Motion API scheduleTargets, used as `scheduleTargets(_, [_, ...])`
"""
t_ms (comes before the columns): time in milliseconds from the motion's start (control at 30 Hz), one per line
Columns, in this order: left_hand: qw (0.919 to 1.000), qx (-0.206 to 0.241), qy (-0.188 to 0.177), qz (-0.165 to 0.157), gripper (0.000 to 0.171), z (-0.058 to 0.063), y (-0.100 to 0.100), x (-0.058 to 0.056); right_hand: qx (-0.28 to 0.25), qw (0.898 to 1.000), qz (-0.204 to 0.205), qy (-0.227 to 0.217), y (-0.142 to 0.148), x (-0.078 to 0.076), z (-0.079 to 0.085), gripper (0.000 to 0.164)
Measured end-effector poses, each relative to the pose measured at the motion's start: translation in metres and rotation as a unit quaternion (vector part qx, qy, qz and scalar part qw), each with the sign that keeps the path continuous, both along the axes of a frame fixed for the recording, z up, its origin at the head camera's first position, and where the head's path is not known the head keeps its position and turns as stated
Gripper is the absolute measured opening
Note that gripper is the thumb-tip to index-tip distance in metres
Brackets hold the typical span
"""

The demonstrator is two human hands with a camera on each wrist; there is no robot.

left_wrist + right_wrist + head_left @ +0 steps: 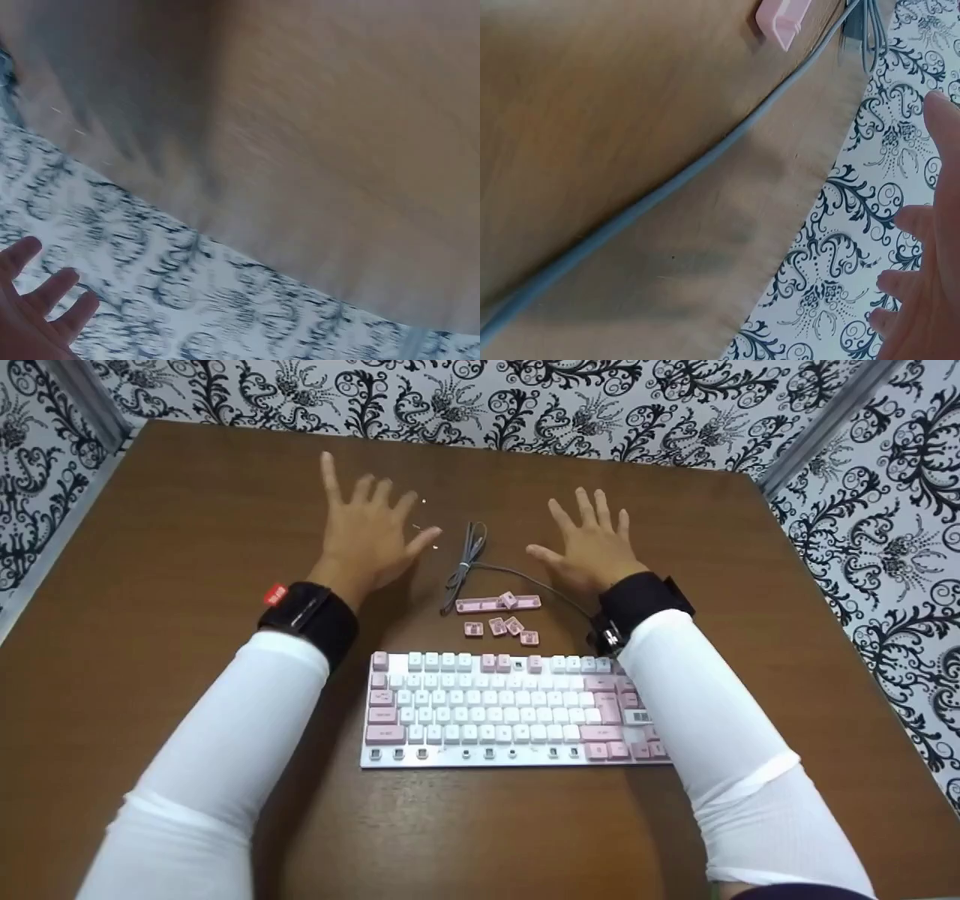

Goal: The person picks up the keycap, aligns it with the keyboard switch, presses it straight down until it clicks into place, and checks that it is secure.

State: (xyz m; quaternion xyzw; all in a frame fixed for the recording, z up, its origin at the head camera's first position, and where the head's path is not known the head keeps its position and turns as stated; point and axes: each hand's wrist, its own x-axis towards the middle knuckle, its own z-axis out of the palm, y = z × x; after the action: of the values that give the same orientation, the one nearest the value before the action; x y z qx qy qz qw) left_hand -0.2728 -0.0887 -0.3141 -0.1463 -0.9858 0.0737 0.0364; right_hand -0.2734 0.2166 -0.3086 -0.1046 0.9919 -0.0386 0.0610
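My left hand [369, 534] is spread above the table's far left part, palm down, with nothing in it. On the other side of a bundled grey cable [466, 564], my right hand [596, 544] also has its fingers spread and holds nothing. A white and pink keyboard [491, 712] lies between my forearms, its right end partly hidden by the right sleeve. Along its bottom row, several switches show without keycaps. Behind it lie a long pink keycap [480, 605] and several small pink keycaps [473, 629]. In the right wrist view, the cable [697, 166] runs past the long keycap's end [781, 21].
The brown wooden table [187, 577] ends at a wall with black and white floral paper [450, 405]. Tiny white bits [435, 547] lie near the left thumb. Black wrist straps [311, 619] sit over both white sleeves.
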Motion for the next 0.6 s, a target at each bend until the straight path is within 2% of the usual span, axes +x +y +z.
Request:
scheduleTargets(100, [0.9995, 0.004, 0.007, -0.030, 0.102, 0.000, 0.004, 0.013, -0.011, 1.000, 0.005, -0.004, 0.001, 0.004, -0.002, 0.089])
scheduleTargets(267, [0.9968, 0.027, 0.015, -0.073, 0.094, -0.001, 0.013, 0.034, -0.024, 1.000, 0.007, -0.004, 0.010, 0.012, -0.002, 0.086])
scheduleTargets(433, [0.9896, 0.081, 0.026, -0.116, 0.081, -0.008, 0.011, 0.067, -0.023, 0.999, 0.033, -0.002, 0.006, 0.024, -0.005, 0.083])
scheduleTargets(533, [0.9837, 0.112, 0.008, -0.141, 0.078, -0.012, 0.008, 0.086, -0.026, 0.998, 0.062, 0.002, -0.001, 0.030, -0.007, 0.080])
scheduleTargets(600, [0.9787, 0.125, -0.022, -0.162, 0.077, -0.014, 0.008, 0.097, -0.032, 0.997, 0.076, 0.005, -0.005, 0.034, -0.007, 0.076])
